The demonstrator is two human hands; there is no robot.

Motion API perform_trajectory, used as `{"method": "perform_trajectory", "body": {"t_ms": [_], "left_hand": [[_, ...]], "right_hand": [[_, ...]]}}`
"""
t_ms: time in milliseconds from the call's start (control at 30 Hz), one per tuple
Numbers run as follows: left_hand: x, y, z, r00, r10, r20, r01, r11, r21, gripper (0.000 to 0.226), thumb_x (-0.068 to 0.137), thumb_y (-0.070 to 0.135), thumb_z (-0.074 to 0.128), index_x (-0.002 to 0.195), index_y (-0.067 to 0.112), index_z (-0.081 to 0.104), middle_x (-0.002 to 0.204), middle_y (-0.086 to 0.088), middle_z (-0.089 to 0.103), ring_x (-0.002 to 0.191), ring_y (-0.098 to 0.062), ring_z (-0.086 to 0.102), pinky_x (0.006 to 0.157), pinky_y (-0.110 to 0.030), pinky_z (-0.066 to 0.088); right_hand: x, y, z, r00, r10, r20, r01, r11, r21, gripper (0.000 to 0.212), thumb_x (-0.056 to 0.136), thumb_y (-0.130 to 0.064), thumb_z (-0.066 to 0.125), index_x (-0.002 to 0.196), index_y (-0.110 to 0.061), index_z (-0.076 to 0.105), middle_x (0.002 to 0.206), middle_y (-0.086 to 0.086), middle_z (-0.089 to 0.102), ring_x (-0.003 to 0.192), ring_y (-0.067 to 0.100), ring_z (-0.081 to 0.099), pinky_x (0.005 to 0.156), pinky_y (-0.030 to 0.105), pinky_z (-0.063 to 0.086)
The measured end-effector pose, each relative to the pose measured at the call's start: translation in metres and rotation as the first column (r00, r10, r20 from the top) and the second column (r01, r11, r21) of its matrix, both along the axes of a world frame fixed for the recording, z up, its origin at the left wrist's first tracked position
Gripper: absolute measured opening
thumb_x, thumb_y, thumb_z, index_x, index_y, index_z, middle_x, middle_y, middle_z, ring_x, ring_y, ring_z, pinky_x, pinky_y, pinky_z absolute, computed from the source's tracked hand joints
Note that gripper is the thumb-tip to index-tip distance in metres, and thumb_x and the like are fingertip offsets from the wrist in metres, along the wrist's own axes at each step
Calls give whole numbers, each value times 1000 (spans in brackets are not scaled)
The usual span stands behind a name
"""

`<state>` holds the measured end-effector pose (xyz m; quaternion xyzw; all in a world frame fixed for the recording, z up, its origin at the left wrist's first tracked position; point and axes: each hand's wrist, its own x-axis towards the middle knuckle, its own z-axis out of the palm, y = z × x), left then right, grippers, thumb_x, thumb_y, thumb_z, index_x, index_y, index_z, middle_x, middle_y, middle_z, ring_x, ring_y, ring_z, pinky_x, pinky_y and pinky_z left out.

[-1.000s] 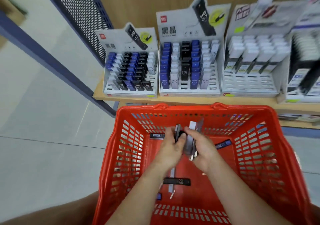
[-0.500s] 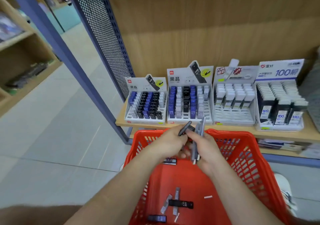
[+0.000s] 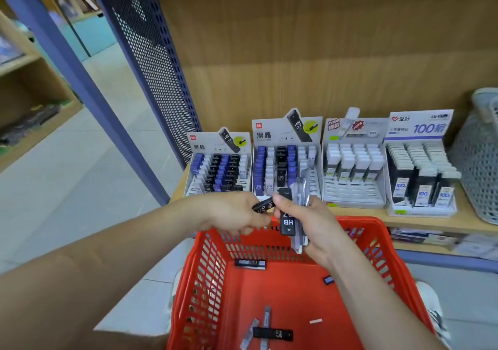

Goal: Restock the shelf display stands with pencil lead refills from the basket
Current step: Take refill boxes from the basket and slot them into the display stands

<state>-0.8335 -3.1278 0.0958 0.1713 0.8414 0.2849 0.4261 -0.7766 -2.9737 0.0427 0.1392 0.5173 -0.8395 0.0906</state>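
Note:
My left hand (image 3: 237,215) pinches one black lead refill (image 3: 263,204) above the far rim of the red basket (image 3: 204,282). My right hand (image 3: 315,223) grips a bundle of refills (image 3: 292,215), a black HB one in front and several grey ones behind. Loose refills lie on the basket floor: a black one (image 3: 250,264) near the far wall, another black one (image 3: 272,334) and grey ones (image 3: 266,318) near me. On the shelf stand two black-and-blue refill stands (image 3: 219,170) (image 3: 284,166), just beyond my hands.
Two white-refill stands (image 3: 353,166) (image 3: 420,177) sit further right on the wooden shelf (image 3: 471,220). A grey mesh basket (image 3: 477,166) is at the far right. A blue perforated panel (image 3: 151,53) and post bound the shelf on the left, with tiled floor beyond.
My hands have risen out of the basket to its far rim. The view has lifted from the basket toward the shelf. The black refill in my left hand has come apart from the bundle.

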Motion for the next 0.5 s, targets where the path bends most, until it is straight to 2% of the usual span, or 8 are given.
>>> {"method": "perform_trajectory", "body": {"t_ms": [67,133,200,267,367,433,500], "left_hand": [[-11,-2,-1,999,-4,45,2,1000,31,25,97,30,53,73,30,61,56,5,43,46,-8,35,46,-22,27],[-24,-4,-6,999,17,33,-20,996,91,17,97,32,52,86,29,64,68,1,60,58,-10,52,54,-22,40],[-38,-4,-14,998,63,9,-64,988,143,19,97,30,53,88,23,68,80,0,70,72,-10,63,65,-24,48],[-48,-3,-23,996,93,19,-94,980,174,16,93,24,60,87,15,71,78,-1,70,69,-10,63,63,-24,50],[-64,-4,-35,978,185,94,-201,955,216,15,91,16,63,102,8,67,79,-9,70,65,-14,63,61,-25,54],[-77,-7,-40,976,210,58,-218,950,224,15,90,13,63,102,6,66,84,-14,72,73,-17,67,76,-33,56],[-88,-9,-41,986,158,-58,-144,970,194,13,86,13,70,97,8,70,89,-13,73,82,-17,68,91,-40,53]], "right_hand": [[-5,1,-7,999,-33,14,32,998,54,24,85,-15,73,98,0,60,66,6,65,48,9,61,44,18,45],[-12,2,-16,997,-77,31,74,991,112,28,84,-18,75,102,-1,63,65,1,68,51,7,63,43,19,46],[-18,2,-23,995,-90,39,84,988,134,19,85,-18,74,96,-5,65,61,-2,68,50,7,63,43,18,46],[-25,1,-30,994,-91,59,84,990,114,11,86,-15,73,88,-7,65,58,1,67,48,10,63,44,20,47],[-36,0,-39,991,-102,84,93,989,112,9,86,-16,72,85,-8,68,57,3,66,48,11,61,44,20,47],[-43,0,-47,989,-115,96,105,989,104,8,86,-17,72,86,-9,70,57,3,65,47,9,60,43,18,45],[-52,-2,-52,990,-99,100,88,990,107,13,85,-19,74,91,-8,70,61,4,67,50,9,62,45,18,46]]}}
